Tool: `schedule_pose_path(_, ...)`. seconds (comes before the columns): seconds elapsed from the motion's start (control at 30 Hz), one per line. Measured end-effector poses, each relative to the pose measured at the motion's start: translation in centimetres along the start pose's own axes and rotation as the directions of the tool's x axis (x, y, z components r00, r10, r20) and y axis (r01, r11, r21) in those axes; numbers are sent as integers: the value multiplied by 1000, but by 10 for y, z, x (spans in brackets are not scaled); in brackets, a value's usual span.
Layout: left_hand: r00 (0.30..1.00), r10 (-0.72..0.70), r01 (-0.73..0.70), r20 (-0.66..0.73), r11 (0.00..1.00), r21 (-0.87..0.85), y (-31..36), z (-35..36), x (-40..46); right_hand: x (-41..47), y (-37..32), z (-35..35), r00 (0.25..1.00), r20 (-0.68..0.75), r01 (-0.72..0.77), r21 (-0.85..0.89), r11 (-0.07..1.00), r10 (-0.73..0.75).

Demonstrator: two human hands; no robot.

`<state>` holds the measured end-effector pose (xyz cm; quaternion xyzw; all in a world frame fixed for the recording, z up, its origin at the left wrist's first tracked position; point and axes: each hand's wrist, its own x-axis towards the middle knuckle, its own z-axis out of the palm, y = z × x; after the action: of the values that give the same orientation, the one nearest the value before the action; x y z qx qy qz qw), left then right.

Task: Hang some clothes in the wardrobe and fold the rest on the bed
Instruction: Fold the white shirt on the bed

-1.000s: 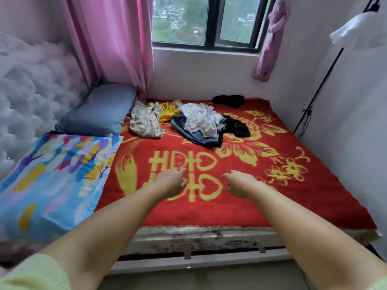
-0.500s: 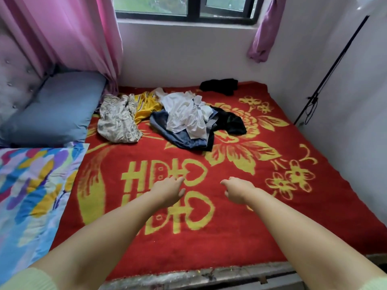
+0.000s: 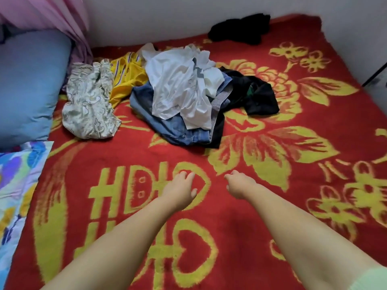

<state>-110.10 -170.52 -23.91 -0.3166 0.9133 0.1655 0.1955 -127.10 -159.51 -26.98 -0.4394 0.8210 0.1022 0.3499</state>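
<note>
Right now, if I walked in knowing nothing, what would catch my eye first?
The bright red blanket with big yellow flowers and lettering fills nearly the whole view. On it, toward the far wall, lies a messy heap of clothes: a white shirt on top of blue jeans, with a pale patterned garment to their left. In front, the left hand and right hand reach out over the blanket, holding nothing.

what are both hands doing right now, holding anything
Left hand: open, fingers loosely curled, holding nothing, over the red blanket.
Right hand: fingers curled under, holding nothing, short of the clothes pile.
</note>
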Motion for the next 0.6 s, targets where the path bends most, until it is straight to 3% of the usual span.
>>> schedule_pose_path(0.1,1000,16,-16,-11,999,46,1,4,53,58,-1,3,999,-50,9,91,996,-4)
schedule_pose_path(0.23,989,51,-33,-137,991,130,-7,11,123,108,1,55,997,-70,42,139,989,-32)
schedule_pose_path(0.43,975,78,-16,-206,958,285,-18,17,215,122,10,112,907,-417,59,0,998,-54)
schedule_pose_path(0.6,981,119,-70,-153,954,293,-26,4,281,128,8,113,819,-571,69,7,998,-52)
